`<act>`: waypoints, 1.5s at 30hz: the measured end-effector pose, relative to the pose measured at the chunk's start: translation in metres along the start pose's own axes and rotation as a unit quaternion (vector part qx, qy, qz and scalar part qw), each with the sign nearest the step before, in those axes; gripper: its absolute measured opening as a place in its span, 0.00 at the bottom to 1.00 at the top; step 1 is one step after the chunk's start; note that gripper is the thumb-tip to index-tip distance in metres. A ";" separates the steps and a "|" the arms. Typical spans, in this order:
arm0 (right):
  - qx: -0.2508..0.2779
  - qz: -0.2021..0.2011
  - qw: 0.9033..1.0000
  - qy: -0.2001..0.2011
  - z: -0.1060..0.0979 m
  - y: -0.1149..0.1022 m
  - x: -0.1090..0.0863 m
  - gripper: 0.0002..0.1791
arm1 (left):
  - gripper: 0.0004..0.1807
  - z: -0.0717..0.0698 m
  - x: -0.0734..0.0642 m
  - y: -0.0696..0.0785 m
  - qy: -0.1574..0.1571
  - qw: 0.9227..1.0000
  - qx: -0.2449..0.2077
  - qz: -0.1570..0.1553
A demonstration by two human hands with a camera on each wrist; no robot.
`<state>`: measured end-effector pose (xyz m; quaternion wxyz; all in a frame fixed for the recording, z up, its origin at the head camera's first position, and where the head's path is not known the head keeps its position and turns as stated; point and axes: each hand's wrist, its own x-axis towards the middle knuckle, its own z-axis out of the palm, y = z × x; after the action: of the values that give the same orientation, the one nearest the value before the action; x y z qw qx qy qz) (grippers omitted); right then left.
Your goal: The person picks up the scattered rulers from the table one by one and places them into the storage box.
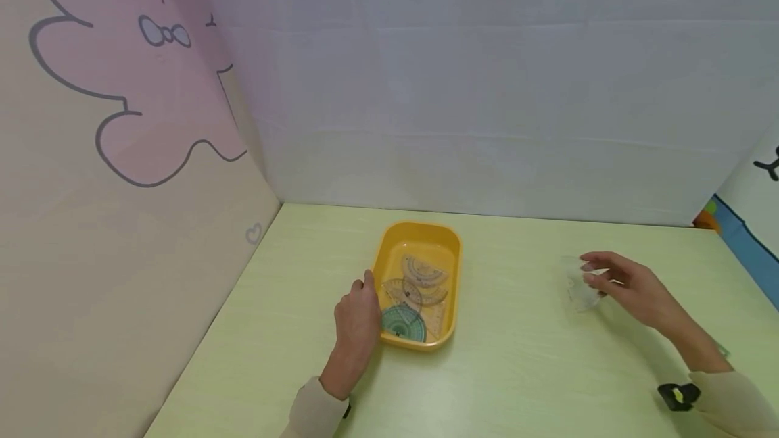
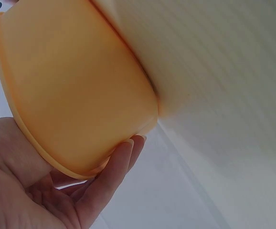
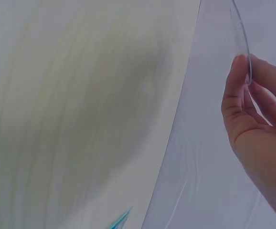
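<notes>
My left hand (image 1: pixel 356 320) grips the left side of a yellow plastic tray (image 1: pixel 458 289), which sits on the table. In the left wrist view, fingers (image 2: pixel 107 179) curl against the tray's outer wall (image 2: pixel 80 90). Inside the tray lie several clear protractors (image 1: pixel 424 272), a green protractor (image 1: pixel 403 323) and a clear set square (image 1: pixel 435 320), partly overlapping. Off to the right, my right hand (image 1: pixel 635 289) pinches a thin clear plastic protractor (image 1: pixel 577 286) between thumb and fingers above the table. Only its curved edge (image 3: pixel 246 36) shows in the right wrist view.
A pale green table (image 1: pixel 505 357) bears everything. White sheeting (image 1: pixel 487 86) stands along its back edge, and a wall with a pink bear print (image 1: pixel 152 100) is on the left. A pointed teal plastic tip (image 3: pixel 121 219) lies on the table by the right forearm.
</notes>
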<state>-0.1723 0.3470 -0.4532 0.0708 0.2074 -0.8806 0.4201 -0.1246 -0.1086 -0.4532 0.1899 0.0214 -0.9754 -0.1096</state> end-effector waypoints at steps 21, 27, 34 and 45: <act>0.034 -0.004 0.999 -0.005 0.018 -0.031 0.015 0.20 | 0.18 0.000 0.000 -0.001 0.008 1.000 -0.003 0.004; 0.053 -0.005 0.999 -0.001 0.023 -0.038 0.020 0.20 | 0.18 0.000 0.001 0.000 0.005 1.000 -0.002 0.004; 0.076 -0.005 0.997 0.003 0.032 -0.047 0.027 0.20 | 0.19 -0.002 0.000 0.001 -0.006 1.000 0.000 -0.002; 0.089 0.001 0.996 0.008 0.044 -0.061 0.038 0.20 | 0.19 -0.002 -0.001 0.000 -0.007 1.000 0.001 0.001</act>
<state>-0.1781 0.2674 -0.4266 0.0583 0.2083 -0.8394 0.4986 -0.1232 -0.1088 -0.4519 0.1834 0.0198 -0.9769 -0.1083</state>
